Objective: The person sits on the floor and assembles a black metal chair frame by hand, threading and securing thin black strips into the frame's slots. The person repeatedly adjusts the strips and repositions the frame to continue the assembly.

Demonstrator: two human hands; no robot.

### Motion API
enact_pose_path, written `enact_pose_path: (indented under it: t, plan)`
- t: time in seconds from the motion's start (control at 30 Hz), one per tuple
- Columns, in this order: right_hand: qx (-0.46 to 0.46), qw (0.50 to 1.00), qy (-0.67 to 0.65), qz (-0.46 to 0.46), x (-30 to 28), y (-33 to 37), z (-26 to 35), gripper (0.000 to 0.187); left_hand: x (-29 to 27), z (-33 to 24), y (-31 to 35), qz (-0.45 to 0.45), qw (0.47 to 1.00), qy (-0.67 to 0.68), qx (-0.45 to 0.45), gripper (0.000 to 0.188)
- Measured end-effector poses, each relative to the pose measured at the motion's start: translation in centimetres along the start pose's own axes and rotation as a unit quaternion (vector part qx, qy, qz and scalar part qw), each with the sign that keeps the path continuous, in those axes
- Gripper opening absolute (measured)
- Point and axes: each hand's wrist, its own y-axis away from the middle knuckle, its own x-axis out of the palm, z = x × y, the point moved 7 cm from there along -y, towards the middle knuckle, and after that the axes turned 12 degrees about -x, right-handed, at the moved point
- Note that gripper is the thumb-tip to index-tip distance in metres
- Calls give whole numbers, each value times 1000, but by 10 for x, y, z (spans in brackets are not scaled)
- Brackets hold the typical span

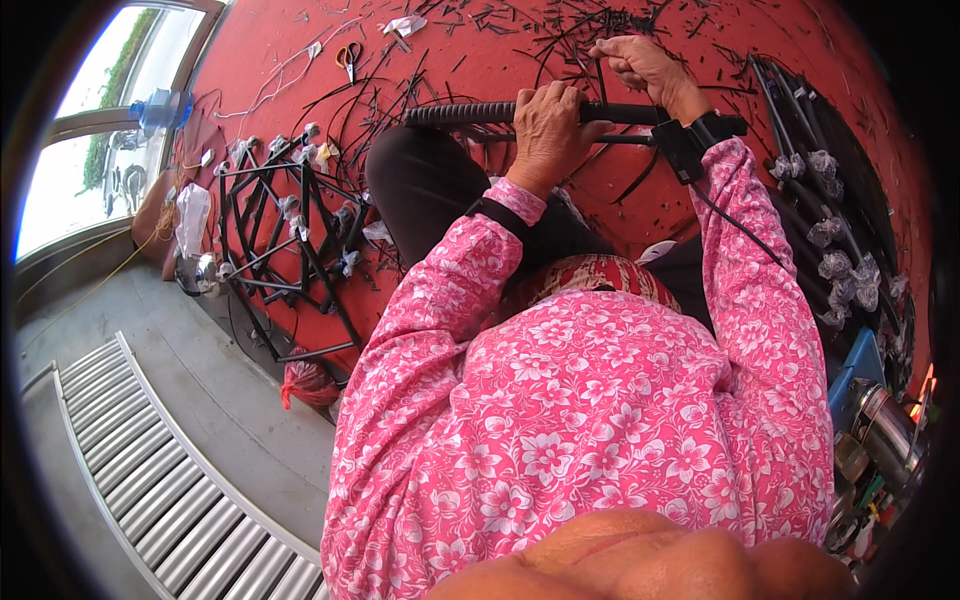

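A long black tube point(460, 114), ribbed on its left part, lies across in front of me above my bent knee. My left hand point(548, 135) is closed over the middle of it, fingers on top and thumb pointing right. Just above the tube's right half, my right hand point(645, 72) is closed in a pinch on a thin black strip point(601, 82) that runs down to the tube. How the strip meets the tube is partly hidden by my left hand. A second, thinner dark rod point(625, 139) shows just below the tube.
Black strip scraps point(500, 22) litter the red floor, with orange-handled scissors point(348, 60) at the far left. Black frames point(300, 235) with plastic-wrapped ends stand left. Wrapped black tubes point(815, 190) lie right, near a metal flask point(885, 430). A roller conveyor point(150, 470) is at lower left.
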Motion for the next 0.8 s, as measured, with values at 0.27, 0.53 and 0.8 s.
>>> enact_pose_path:
  t: [0.27,0.53,0.8]
  plan:
    - [-24,982,188,-6,2,-18,-23,31,-5,-1,-1,22,999,25,-21,39]
    - [0,973,230,15,-8,-24,-30,33,1,-15,-1,-2,996,40,83,38]
    - [-57,979,196,19,5,-29,-30,25,19,-10,-3,59,991,25,115,32]
